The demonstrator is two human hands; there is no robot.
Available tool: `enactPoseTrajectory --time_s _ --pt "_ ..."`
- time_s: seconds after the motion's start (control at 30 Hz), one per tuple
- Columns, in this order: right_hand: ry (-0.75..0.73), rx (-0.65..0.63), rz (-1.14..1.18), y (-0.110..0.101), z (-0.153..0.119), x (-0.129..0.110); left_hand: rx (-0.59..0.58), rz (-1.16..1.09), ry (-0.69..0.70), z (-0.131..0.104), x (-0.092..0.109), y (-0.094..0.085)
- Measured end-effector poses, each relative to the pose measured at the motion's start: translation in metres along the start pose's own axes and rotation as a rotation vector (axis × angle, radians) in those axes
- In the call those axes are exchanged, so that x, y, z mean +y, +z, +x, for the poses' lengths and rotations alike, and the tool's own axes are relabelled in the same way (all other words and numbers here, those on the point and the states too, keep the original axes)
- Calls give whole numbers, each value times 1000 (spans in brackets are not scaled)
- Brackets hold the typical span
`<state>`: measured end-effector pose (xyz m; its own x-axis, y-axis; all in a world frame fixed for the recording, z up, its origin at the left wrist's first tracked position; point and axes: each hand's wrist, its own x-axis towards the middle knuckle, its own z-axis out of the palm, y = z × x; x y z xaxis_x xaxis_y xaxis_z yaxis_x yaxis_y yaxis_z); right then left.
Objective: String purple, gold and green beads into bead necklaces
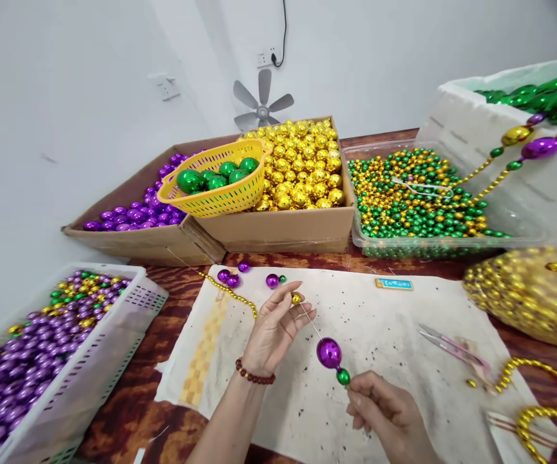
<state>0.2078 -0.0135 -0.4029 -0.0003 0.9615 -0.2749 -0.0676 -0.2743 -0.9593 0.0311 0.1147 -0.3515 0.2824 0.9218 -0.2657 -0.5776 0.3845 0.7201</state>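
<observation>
Above the white cloth (375, 328), my left hand (278, 322) pinches a small gold bead (296, 298) at its fingertips. A thin string runs from it down to a large purple ball (329, 353). Directly below the purple ball hangs a green bead (343, 376), which the closed fingertips of my right hand (379, 409) touch. A strand of small gold beads (232, 295) reaches behind my left hand from the upper left. Loose purple beads (228, 278) lie on the cloth's back edge, with another purple bead and a small green one (283, 279) beside it.
Pink scissors (456, 351) and a coiled gold bead strand (543, 409) lie at the right, below a bag of gold beads (510, 290). Cardboard boxes (288, 232), a yellow basket (215, 205) and a clear bin (433, 243) stand behind. A white crate (109, 361) is at left.
</observation>
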Motion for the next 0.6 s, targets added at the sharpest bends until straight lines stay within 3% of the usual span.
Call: enactPoseTrajectory --time_s 0.6 --pt "61 -4 67 -1 -2 -1 61 121 157 4 -6 -3"
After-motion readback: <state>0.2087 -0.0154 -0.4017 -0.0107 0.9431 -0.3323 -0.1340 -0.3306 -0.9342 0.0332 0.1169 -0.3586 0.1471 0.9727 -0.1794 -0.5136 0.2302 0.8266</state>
